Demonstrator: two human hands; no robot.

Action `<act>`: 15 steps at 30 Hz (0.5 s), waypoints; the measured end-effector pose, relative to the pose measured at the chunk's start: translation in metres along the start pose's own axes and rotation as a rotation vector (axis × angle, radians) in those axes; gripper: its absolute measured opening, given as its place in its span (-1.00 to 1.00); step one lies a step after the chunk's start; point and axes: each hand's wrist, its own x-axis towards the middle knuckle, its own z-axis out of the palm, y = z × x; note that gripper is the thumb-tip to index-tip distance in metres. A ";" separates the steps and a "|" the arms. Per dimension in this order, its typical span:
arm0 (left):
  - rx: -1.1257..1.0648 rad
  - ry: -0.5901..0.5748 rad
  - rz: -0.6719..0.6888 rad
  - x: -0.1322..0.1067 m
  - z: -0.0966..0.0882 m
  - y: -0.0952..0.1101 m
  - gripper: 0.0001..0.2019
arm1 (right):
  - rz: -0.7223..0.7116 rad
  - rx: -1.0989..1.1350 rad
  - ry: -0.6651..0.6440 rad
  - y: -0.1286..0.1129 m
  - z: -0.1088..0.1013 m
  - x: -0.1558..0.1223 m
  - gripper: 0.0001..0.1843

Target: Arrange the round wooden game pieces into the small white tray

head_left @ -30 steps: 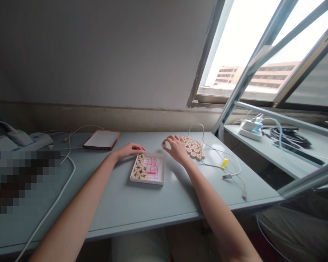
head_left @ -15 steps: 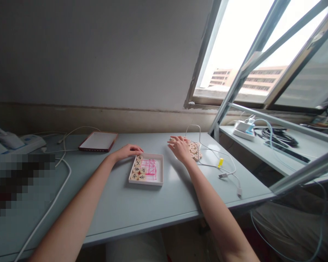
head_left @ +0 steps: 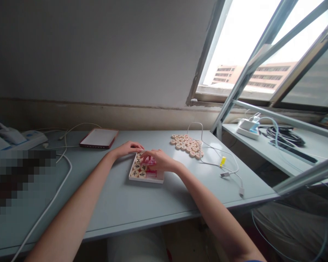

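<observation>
A shallow white box (head_left: 147, 179) stands on the table, with pink lines on its floor. Round wooden Chinese chess pieces (head_left: 135, 173) with dark characters fill its left column and part of the second. My left hand (head_left: 129, 147) is closed on the box's far left corner, thumb and fingers at the rim. Over the box, my right hand (head_left: 160, 161) reaches in from the right, its bent fingers closed on a chess piece that they mostly hide. To the right lies a spread of loose chess pieces (head_left: 186, 142), lying flat side by side.
A dark red box lid (head_left: 100, 138), white inside, lies at the back left. White charging cables (head_left: 229, 162) with a yellow tag (head_left: 222, 161) curl beside the loose pieces. A power strip (head_left: 34, 138) is at the left. A metal frame (head_left: 236, 87) rises at the right.
My right hand has moved left from the loose pieces to inside the white box, uncovering the spread of pieces. My left hand stays at the box corner. The view has shifted slightly.
</observation>
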 end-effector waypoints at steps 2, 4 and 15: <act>0.004 0.003 -0.001 -0.001 0.000 0.001 -0.62 | -0.026 0.061 -0.057 -0.001 -0.005 -0.002 -0.63; 0.013 0.006 -0.002 0.000 0.000 0.001 -0.62 | -0.050 0.091 -0.098 -0.003 -0.007 -0.003 -0.70; -0.006 -0.010 -0.022 0.002 0.000 -0.005 -0.64 | 0.141 -0.007 0.282 0.021 -0.020 -0.007 -0.80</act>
